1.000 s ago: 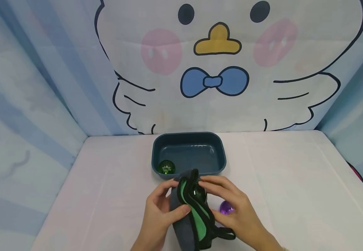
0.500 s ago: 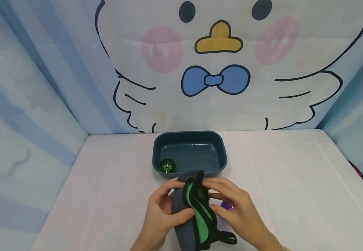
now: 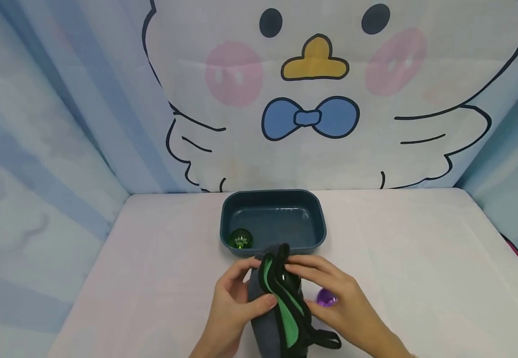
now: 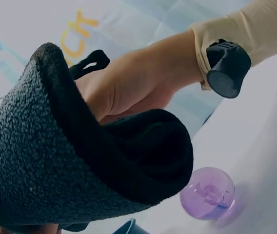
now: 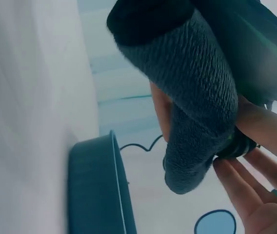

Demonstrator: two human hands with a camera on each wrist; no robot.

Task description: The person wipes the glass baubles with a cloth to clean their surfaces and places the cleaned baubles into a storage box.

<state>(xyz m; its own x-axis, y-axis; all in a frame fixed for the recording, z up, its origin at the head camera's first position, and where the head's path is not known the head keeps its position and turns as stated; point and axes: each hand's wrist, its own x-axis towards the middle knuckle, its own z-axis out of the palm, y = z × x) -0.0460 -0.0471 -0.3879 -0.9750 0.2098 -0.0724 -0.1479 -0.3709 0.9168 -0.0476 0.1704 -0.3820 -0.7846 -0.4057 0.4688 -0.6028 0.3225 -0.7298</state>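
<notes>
A folded cloth, grey-blue and fuzzy outside with green inner faces, black edging and a hanging loop, is held over the front of the table. My left hand grips it from the left, thumb on the green fold. On its right, my right hand holds a dark glossy ball against the cloth, fingertips above and thumb below. The right wrist view shows the cloth's fuzzy underside beside the right fingers. Much of the ball is hidden by cloth and fingers. A clear purple ball lies behind the right hand.
Behind the hands stands a dark blue basin with a clear green ball in its front left corner. In the left wrist view, the purple ball rests on the white tabletop. A printed curtain rises along the table's back edge.
The cloth and both hands have shifted slightly to the right in the head view, which has itself moved a little. The right fingers have changed position slightly on the dark ball.
</notes>
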